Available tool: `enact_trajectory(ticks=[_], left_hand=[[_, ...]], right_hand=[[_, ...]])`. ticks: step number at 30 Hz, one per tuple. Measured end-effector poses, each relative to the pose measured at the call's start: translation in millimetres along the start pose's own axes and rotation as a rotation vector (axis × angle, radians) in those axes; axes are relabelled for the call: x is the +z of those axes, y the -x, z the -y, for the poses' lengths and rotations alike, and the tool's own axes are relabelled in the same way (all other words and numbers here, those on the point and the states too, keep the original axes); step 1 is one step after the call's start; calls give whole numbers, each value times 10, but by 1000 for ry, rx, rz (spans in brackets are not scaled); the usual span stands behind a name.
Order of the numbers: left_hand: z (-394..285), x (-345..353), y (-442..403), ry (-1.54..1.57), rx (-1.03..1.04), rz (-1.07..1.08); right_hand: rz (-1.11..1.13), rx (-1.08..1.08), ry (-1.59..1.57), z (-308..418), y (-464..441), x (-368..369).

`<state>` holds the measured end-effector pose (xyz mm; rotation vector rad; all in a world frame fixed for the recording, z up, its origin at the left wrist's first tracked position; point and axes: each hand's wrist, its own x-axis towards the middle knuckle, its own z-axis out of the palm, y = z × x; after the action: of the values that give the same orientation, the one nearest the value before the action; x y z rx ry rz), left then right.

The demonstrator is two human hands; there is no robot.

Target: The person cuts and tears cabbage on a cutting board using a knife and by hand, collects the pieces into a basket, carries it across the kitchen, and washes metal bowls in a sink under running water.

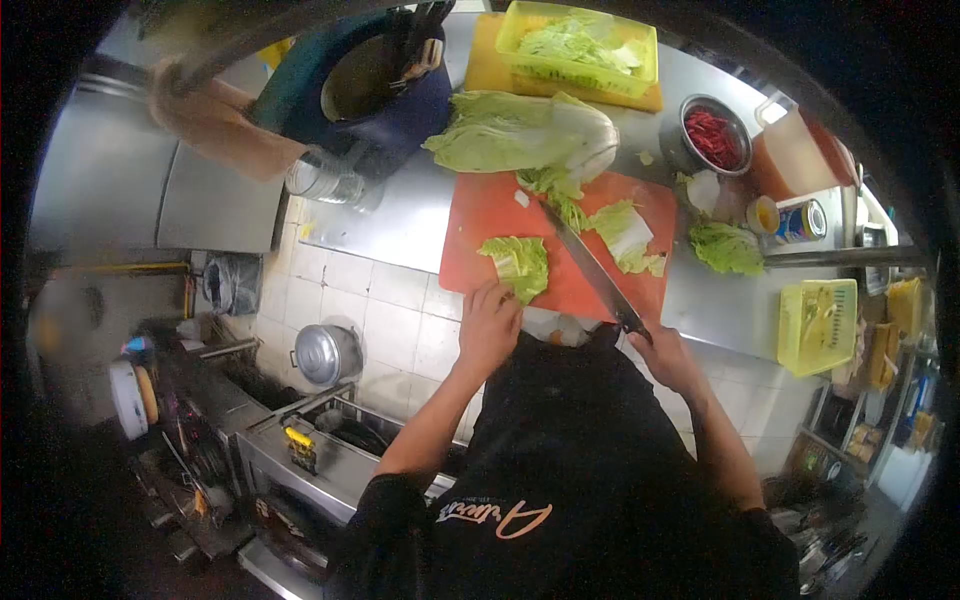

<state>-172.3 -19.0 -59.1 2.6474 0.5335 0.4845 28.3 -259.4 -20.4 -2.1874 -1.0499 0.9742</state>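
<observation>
My right hand (668,357) is wrapped round the handle of a large knife (597,273), whose blade lies slanting over the red cutting board (460,222). My left hand (490,322) touches a cut piece of cabbage (520,265) at the board's near left edge; its fingers are bent and close together. Another cabbage piece (626,235) lies right of the blade. Small leafy scraps (556,192) are by the knife tip. Behind the board rests a large cabbage (500,133).
A yellow basket (580,82) of cut cabbage stands at the back. Right of it are a metal bowl (715,135) of red peppers, a can (801,222) and another yellow basket (818,325). Another person's arm (228,128) reaches in at left, near a clear jar (325,182).
</observation>
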Motion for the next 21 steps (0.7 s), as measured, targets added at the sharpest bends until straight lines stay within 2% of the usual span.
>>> enact_trajectory(ticks=[4,7,8,12,15,18,21], left_hand=[[42,-29,34,14,35,-16],[-31,-118,-45,90,-95,4],[-28,-95,-70,64,-79,35],[-13,-44,-100,-9,-62,80],[21,-27,-64,-15,-28,75],[90,-10,-41,-17,38,-8],[104,-36,11,-32,45,-32]], right_hand=[[6,27,-43,17,-13,-5],[10,40,-9,4,-13,-9],[11,28,-4,45,-16,-33],[35,-182,-18,177,28,-65],[90,-201,44,223,-42,-83],[20,79,88,437,-108,-248],[-45,-3,12,376,-64,-341]])
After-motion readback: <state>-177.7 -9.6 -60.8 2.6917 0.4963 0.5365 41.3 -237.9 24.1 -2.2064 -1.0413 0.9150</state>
